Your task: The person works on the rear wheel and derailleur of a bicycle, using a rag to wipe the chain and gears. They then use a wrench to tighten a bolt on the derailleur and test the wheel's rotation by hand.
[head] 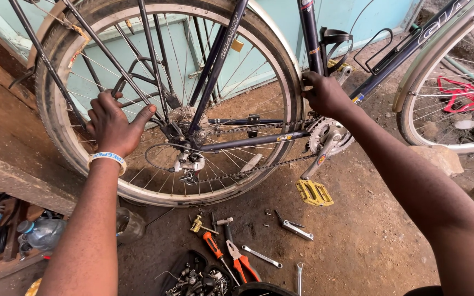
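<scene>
Beside the step, on bare dirt, the bike stood upright with its rear wheel filling the upper left of the view. That wheel looked heavy for its size and stiff at the rim and tyre, while the thin spokes seemed the part most likely to bend or pinch a finger. I judged the tyre rubber grippy and the oily chain slippery, so the frame tubes, stays and tyre would be the safer places to take hold.

Left of the hub, the left hand reached in among the spokes. Its fingers were loosely curled and its thumb spread toward the hub, so it was about half open, touching the spokes and rack strut there; whether it truly gripped one I could not tell. A pale wristband sat on that wrist.

Right of the hub, past the wheel's edge, the right hand was closed around the seat tube just above the crank, fingers wrapped tight, steadying the frame. Below the crank hung a yellow pedal.

Below the wheel, tools lay scattered on the ground: orange pliers, a screwdriver and a spanner, near a dark tray of small parts. A plastic bottle lay under the step.
</scene>
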